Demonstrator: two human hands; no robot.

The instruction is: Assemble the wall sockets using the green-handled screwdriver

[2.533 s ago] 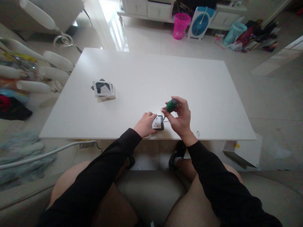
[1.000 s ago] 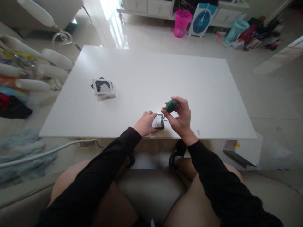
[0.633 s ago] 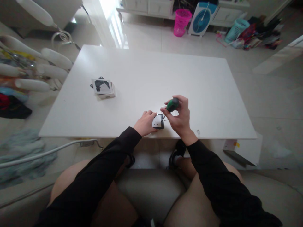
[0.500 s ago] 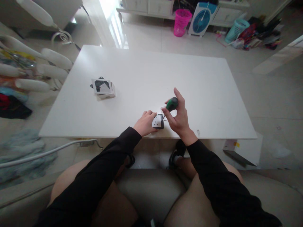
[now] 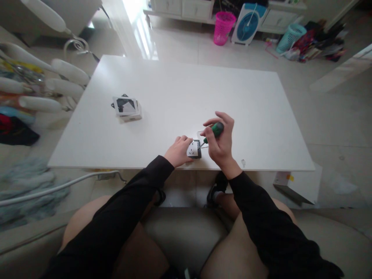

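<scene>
Your table point(image 5: 162, 85) bears a box point(image 5: 135, 117) at left, panel point(image 5: 126, 105) on top, well apart from the work. Your left hand point(image 5: 178, 152) has fingers closed on the socket point(image 5: 192, 149) near the front edge; your right hand point(image 5: 223, 143), partly hiding a thin frame point(image 5: 198, 135), grips the screwdriver point(image 5: 216, 130), tip at the socket's right side

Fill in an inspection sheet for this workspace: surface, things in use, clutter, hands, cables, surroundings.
Surface: white table.
Things in use: socket by the table's near edge; green screwdriver, tilted, tip at the socket's right side.
Clutter: small stack at left; small clear piece at right, too small to identify.
Hands: left hand holds the socket; right hand holds the green screwdriver.
Cables: cable or tube, unclear which, lower left, off the table.
Surroundings: pink basket, fan and blue basket on the floor beyond.
</scene>
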